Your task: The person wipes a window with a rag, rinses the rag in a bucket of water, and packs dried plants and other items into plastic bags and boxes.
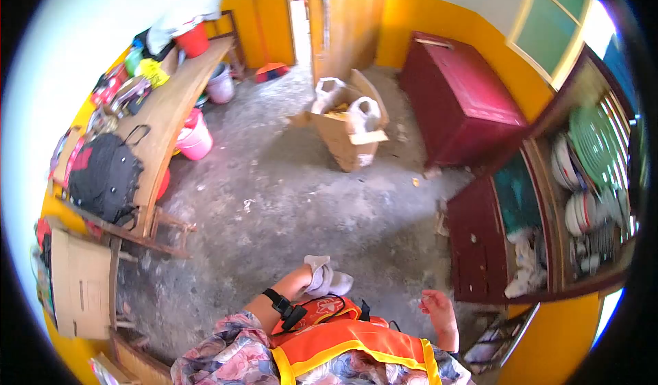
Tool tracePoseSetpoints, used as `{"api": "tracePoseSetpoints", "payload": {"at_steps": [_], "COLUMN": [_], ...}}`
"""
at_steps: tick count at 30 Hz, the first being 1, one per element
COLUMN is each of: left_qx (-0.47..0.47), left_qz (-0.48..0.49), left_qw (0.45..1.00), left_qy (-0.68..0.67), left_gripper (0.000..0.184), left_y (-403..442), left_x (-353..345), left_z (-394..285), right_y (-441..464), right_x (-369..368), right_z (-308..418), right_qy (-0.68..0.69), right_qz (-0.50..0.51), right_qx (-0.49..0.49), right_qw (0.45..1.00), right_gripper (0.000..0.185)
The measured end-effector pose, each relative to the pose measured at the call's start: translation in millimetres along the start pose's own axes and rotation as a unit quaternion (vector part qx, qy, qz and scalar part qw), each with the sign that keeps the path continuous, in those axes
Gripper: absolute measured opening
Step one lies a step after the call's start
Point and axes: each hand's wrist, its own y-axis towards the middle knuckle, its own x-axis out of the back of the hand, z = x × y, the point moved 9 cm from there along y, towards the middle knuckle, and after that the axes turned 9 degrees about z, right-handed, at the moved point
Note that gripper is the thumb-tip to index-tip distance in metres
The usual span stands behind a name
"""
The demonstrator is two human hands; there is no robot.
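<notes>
My left hand (325, 277) reaches forward over the floor, covered by a pale grey fabric, a glove or a cloth; its fingers cannot be made out. A black strap (281, 304) with a small device is around the left forearm. To the right, my right hand (436, 307) is raised with its fingers loosely bent and apart, and nothing shows in it. Between the arms is an orange vest (349, 337) with yellow edging, worn over a flowered top. Ahead on the floor stands an open cardboard box (343, 142) with white plastic bags in it.
On the left, a long wooden table (168, 104) bears a black backpack (106, 176); a pink bucket (195, 135) stands beside it. A dark red chest (456, 90) and a dish cabinet (476, 248) line the right. A wooden door (349, 25) and red broom (271, 71) are behind.
</notes>
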Motion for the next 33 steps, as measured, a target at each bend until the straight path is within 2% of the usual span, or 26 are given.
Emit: {"api": "tracePoseSetpoints", "payload": {"at_steps": [5, 8, 9, 11, 12, 14, 15, 17, 18, 19, 20, 21, 23, 24, 26, 27, 29, 32, 33], "left_qx": [0.246, 0.354, 0.362, 0.453, 0.46, 0.425, 0.433, 0.428, 0.429, 0.38, 0.314, 0.317, 0.233, 0.236, 0.199, 0.199, 0.221, 0.201, 0.197], "left_qz": [-0.13, -0.234, -0.236, -0.223, -0.226, -0.374, -0.377, -0.41, -0.419, -0.439, -0.44, -0.443, -0.47, -0.471, -0.539, -0.538, -0.6, -0.638, -0.628], "left_qw": [0.957, 0.898, 0.893, 0.852, 0.847, 0.788, 0.783, 0.738, 0.734, 0.644, 0.527, 0.527, 0.486, 0.483, 0.469, 0.468, 0.463, 0.478, 0.49], "left_qy": [-0.077, -0.117, -0.124, -0.138, -0.141, -0.24, -0.241, -0.322, -0.32, -0.499, -0.656, -0.652, -0.699, -0.7, -0.67, -0.672, -0.614, -0.57, -0.572], "left_gripper": [0.029, 0.031, 0.031, 0.032, 0.032, 0.034, 0.034, 0.046, 0.046, 0.056, 0.068, 0.068, 0.076, 0.076, 0.077, 0.077, 0.078, 0.078, 0.078], "left_y": [-52, -111, -125, -153, -155, -178, -186, -200, -201, -201, -195, -200, -198, -200, -209, -206, -221, -235, -229], "left_x": [47, 83, 96, 122, 127, 135, 138, 147, 157, 145, 136, 145, 179, 194, 247, 262, 298, 357, 392], "left_z": [160, 198, 201, 220, 240, 286, 300, 331, 346, 363, 371, 378, 393, 399, 416, 432, 478, 564, 569], "right_y": [83, 120, 136, 172, 194, 235, 252, 293, 321, 348, 369, 385, 415, 427, 449, 460, 480, 517, 527], "right_x": [-58, -84, -92, -106, -115, -133, -150, -189, -210, -223, -244, -266, -312, -334, -377, -396, -435, -478, -491], "right_z": [64, 99, 105, 116, 121, 128, 141, 170, 181, 188, 211, 232, 273, 290, 328, 344, 368, 391, 398], "right_qy": [-0.164, -0.179, -0.185, -0.192, -0.195, -0.216, -0.217, -0.252, -0.247, -0.245, -0.267, -0.286, -0.241, -0.242, -0.275, -0.277, -0.287, -0.292, -0.302], "right_qz": [0.092, 0.118, 0.128, 0.15, 0.159, 0.158, 0.167, 0.191, 0.222, 0.226, 0.235, 0.244, 0.271, 0.295, 0.321, 0.32, 0.347, 0.341, 0.342], "right_qx": [0.02, -0.003, -0.003, 0.007, 0.008, 0.001, 0.002, -0.006, 0.048, 0.05, 0.061, 0.072, 0.07, 0.078, 0.099, 0.098, 0.105, 0.108, 0.112], "right_qw": [0.982, 0.977, 0.974, 0.97, 0.968, 0.964, 0.962, 0.949, 0.942, 0.941, 0.933, 0.924, 0.929, 0.921, 0.901, 0.9, 0.887, 0.887, 0.883], "right_gripper": [0.024, 0.024, 0.024, 0.023, 0.023, 0.024, 0.024, 0.025, 0.026, 0.026, 0.027, 0.027, 0.027, 0.027, 0.026, 0.026, 0.025, 0.026, 0.026]}}
